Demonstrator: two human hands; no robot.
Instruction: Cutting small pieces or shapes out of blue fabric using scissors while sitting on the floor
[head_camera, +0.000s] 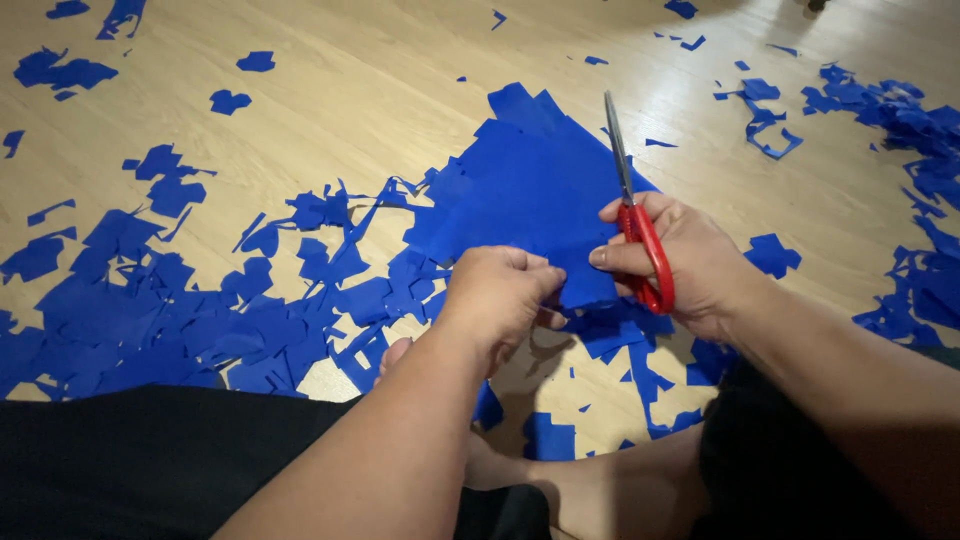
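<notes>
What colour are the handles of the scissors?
Red: the metal scissors' plastic handles are bright red, seen in the head view.

I am wearing the only camera on my head, and it is looking steeply down and forward over my lap. It is sitting close: my forearms are entering from the bottom edge and my left hand (500, 290) and right hand (690, 260) are filling the middle of the frame. The wooden floor (380, 80) is stretching away toward the top edge, so the view is facing ahead of me. No second view is sharing this scene; everything is coming from this one high, near angle.
</notes>
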